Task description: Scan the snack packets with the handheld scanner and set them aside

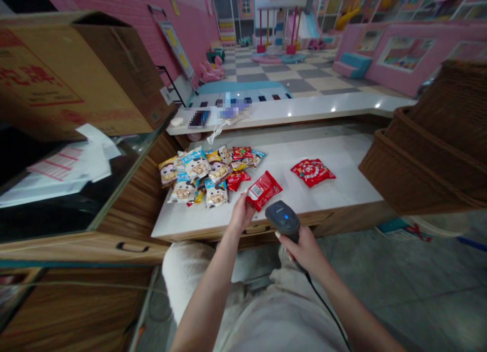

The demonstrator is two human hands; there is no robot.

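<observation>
My left hand [242,213] grips a red snack packet [265,190] by its lower left corner, with a white barcode label facing up. In my right hand [303,246] is a dark grey barcode scanner [282,218], its head pointing toward the packet and a blue light lit on top. A black cord runs down from its handle. To the left lies a pile of blue, yellow and red snack packets [197,164]. Another red snack packet [312,172] rests alone on the white counter [283,154], to the right of the held one.
A large cardboard box [76,78] and loose papers [76,162] occupy the dark surface at left. A brown woven basket [426,149] stands at right. Along the raised ledge [304,108] are a phone [200,118] and a white cable [216,133].
</observation>
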